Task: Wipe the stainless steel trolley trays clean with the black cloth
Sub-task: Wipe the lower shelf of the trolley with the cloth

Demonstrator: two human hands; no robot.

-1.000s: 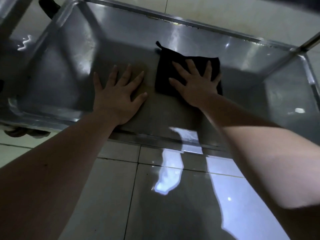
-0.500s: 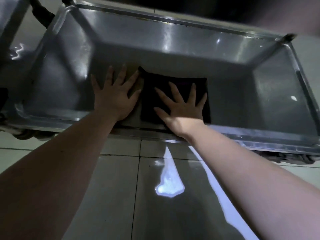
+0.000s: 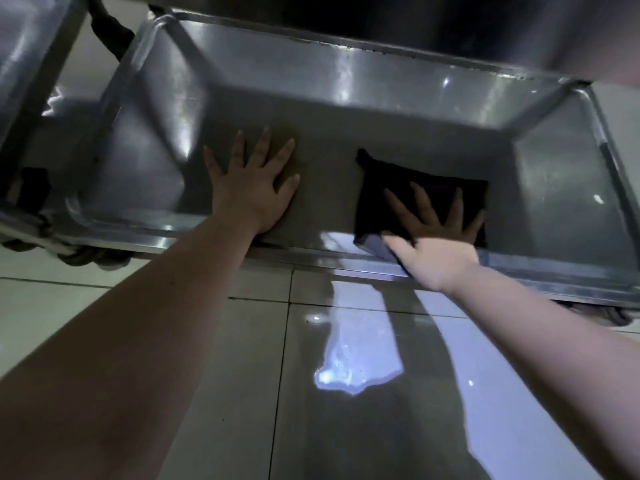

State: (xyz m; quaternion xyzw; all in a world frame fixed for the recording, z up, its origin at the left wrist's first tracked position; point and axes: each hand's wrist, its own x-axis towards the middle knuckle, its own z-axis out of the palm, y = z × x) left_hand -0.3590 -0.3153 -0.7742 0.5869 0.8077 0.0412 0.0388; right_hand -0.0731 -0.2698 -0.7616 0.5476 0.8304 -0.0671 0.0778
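the tray (image 3: 346,77) is dull silver-grey steel, its bottom a flatter matt grey and its walls streaked with bright white glints. the cloth (image 3: 388,192) in it is plain black all over. the floor tiles (image 3: 225,375) are pale grey-white, crossed by thin dark grout lines in a grid, and carry a bluish-white glare patch (image 3: 356,358)

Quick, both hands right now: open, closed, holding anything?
Left hand: open, flat on the stainless steel trolley tray.
Right hand: open, fingers spread, pressing the square black cloth.
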